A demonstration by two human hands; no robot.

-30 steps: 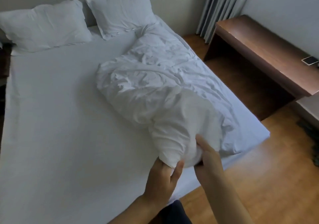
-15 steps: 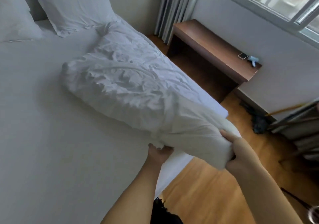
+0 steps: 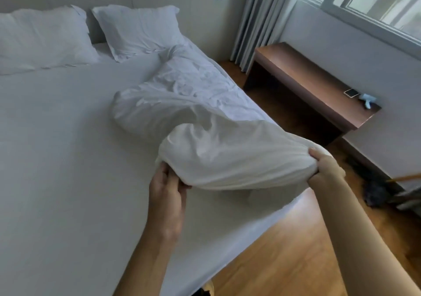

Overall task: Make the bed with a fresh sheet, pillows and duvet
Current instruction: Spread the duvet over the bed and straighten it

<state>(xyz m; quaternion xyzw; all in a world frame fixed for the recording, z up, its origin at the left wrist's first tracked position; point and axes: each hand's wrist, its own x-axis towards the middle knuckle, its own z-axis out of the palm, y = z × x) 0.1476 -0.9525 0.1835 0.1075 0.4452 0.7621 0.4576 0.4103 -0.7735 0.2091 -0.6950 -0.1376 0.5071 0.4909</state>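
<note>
Far left, at the head of the bed (image 3: 57, 181): one pillow (image 3: 41, 38) propped against the wall, a second pillow (image 3: 139, 29) just beside it to the right, both white and creased. Below them, a smooth white sheet (image 3: 68, 124) stretched flat over the mattress down to the near corner. Toward the middle, a rumpled white duvet (image 3: 189, 104) bunched in a long roll along the right side of the bed, far end touching the second pillow, near end lifted off the sheet. Left hand (image 3: 167, 189) at the near left corner of that lifted end, fingers curled under the fabric and pinching it. Right hand (image 3: 325, 170) at the opposite corner, thumb on top, fingers clamped around a gathered fold. Hands well apart, duvet edge stretched between them, hanging over the bed's right foot corner. Further right, wooden floor (image 3: 284, 250) beside the bed. Grey curtain (image 3: 257, 17) hanging in the room's corner, window (image 3: 376, 1) to its right. Beneath the window, a brown desk (image 3: 303, 76) against the wall, carrying a phone (image 3: 352, 92) and just beside it a small pale blue object (image 3: 368, 99), too blurred to identify. Dark bundle (image 3: 376, 194) on the floor at far right, unclear.
</note>
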